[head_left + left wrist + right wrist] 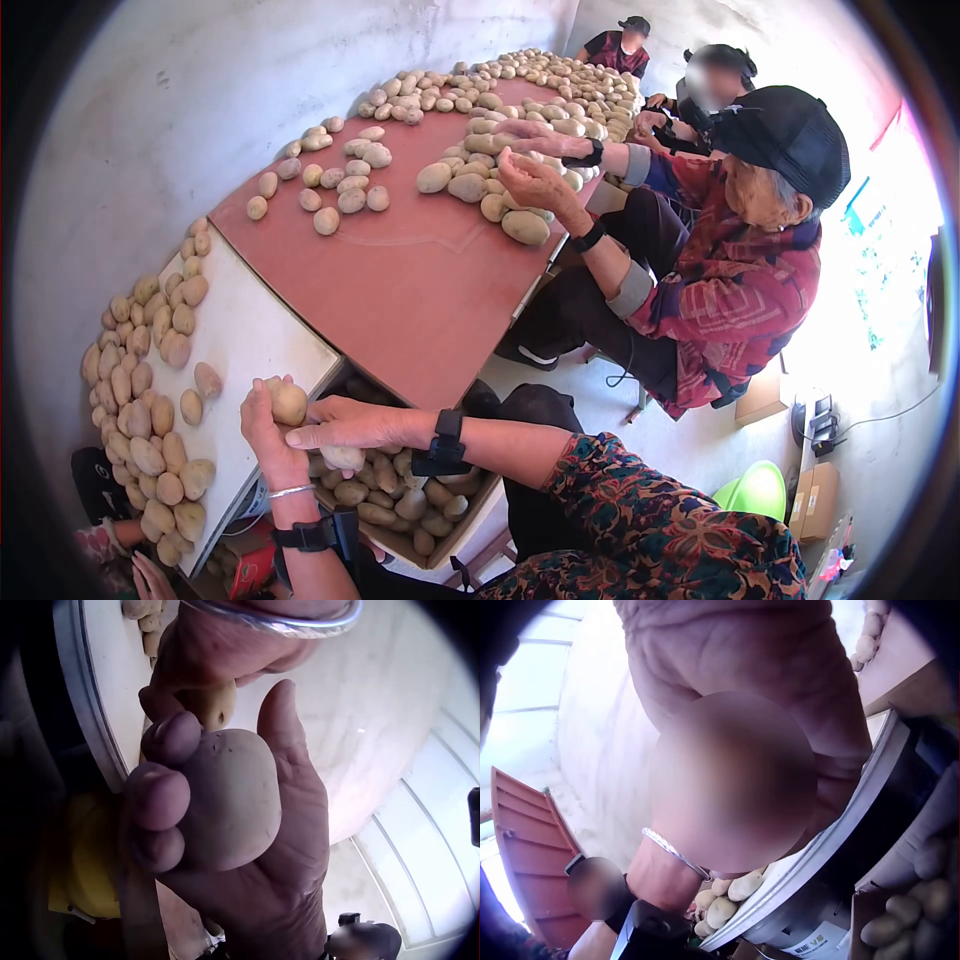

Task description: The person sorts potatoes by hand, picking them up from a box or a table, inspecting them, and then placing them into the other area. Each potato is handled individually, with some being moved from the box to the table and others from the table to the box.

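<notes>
My left hand (272, 440), with a silver bracelet at its wrist, holds a potato (289, 403) above the box's left side. Just right of it, my right hand (365, 424) grips another potato (343, 457) from above. In the left wrist view, the right hand's fingers (159, 796) curl round a pale potato (229, 801); part of a second potato (211, 703) shows under the left hand (240, 645). The right wrist view has the right hand (750, 667) across the top, with a blurred patch hiding what it holds.
A box of potatoes (400, 500) stands below my hands. Potatoes (140, 400) line the white table (250, 330); more lie on the red table (390, 290). One person (740, 270) sits at the right handling potatoes, with others beyond. A green basin (755, 492) is at the lower right.
</notes>
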The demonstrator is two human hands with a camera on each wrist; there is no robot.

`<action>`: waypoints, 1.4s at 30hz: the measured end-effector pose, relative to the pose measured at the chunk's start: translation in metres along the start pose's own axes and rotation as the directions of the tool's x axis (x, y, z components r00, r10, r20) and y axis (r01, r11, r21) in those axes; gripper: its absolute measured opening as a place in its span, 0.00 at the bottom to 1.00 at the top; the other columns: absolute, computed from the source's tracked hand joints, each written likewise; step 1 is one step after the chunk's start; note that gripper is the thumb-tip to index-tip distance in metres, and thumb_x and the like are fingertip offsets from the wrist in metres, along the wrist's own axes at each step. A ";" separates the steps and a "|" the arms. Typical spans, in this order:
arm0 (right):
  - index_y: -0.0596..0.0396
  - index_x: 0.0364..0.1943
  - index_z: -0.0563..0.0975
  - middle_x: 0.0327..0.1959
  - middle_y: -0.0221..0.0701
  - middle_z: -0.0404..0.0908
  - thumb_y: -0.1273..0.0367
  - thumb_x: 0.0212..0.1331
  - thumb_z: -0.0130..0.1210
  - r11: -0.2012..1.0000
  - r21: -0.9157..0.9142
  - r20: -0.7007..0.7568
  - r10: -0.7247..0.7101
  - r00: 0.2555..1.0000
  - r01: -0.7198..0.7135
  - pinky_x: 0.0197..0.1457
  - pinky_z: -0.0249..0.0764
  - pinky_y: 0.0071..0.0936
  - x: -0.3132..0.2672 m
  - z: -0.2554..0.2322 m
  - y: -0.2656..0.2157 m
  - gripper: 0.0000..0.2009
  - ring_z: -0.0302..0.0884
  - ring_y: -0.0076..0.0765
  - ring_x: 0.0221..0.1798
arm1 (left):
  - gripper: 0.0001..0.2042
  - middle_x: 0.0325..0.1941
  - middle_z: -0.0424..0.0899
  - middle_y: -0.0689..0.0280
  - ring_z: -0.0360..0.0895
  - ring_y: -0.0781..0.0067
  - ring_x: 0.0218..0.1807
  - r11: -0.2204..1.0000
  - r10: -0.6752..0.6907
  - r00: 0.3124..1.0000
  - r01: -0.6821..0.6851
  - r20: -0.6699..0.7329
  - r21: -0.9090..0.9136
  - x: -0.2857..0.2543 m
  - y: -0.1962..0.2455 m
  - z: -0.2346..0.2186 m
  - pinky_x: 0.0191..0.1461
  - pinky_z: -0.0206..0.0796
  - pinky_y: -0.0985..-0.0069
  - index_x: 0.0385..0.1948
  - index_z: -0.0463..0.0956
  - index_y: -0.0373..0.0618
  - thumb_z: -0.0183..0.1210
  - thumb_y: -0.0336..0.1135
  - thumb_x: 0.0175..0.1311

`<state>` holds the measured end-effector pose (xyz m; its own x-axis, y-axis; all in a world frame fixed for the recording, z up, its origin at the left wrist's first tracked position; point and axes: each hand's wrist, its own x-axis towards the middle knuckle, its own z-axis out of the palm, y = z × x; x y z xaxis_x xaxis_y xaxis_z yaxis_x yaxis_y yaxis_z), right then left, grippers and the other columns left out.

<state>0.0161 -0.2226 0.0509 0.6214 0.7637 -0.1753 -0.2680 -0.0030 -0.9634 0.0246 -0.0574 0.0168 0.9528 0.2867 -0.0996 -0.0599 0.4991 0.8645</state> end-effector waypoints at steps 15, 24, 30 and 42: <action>0.66 0.35 0.73 0.25 0.35 0.78 0.47 0.62 0.56 0.990 0.123 -0.386 -0.015 0.922 0.067 0.21 0.74 0.22 0.003 -0.011 -0.013 0.28 0.79 0.29 0.21 | 0.18 0.62 0.72 0.49 0.72 0.59 0.61 1.000 -0.008 0.974 0.003 0.228 0.019 -0.011 0.011 0.013 0.66 0.64 0.61 0.52 0.68 0.37 0.56 0.42 0.72; 0.67 0.40 0.74 0.26 0.34 0.79 0.55 0.57 0.64 0.987 0.037 -0.396 -0.130 0.909 0.157 0.25 0.74 0.22 0.000 -0.018 -0.016 0.25 0.79 0.28 0.24 | 0.14 0.64 0.72 0.50 0.73 0.64 0.61 0.999 -0.054 0.947 0.053 0.317 0.014 -0.012 0.023 0.004 0.65 0.66 0.66 0.49 0.69 0.40 0.59 0.36 0.69; 0.65 0.46 0.75 0.26 0.33 0.80 0.57 0.56 0.67 0.980 -0.013 -0.353 -0.191 0.916 0.199 0.28 0.73 0.21 -0.001 -0.022 -0.018 0.24 0.79 0.26 0.25 | 0.15 0.54 0.78 0.55 0.77 0.67 0.54 0.998 -0.015 0.957 -0.003 0.290 0.060 -0.014 0.022 0.001 0.59 0.71 0.70 0.45 0.67 0.42 0.64 0.33 0.64; 0.61 0.52 0.77 0.36 0.30 0.81 0.63 0.56 0.65 0.968 -0.149 -0.304 -0.239 0.922 0.201 0.36 0.74 0.21 -0.008 -0.028 -0.021 0.22 0.77 0.22 0.31 | 0.14 0.34 0.78 0.71 0.71 0.84 0.33 0.983 -0.044 0.964 -0.005 0.263 0.185 -0.018 0.036 -0.012 0.34 0.62 0.86 0.38 0.73 0.44 0.70 0.31 0.56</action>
<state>0.0375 -0.2470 0.0672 0.8610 0.5085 0.0065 -0.0248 0.0548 -0.9982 0.0017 -0.0344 0.0440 0.9992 0.0390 -0.0045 -0.0090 0.3379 0.9411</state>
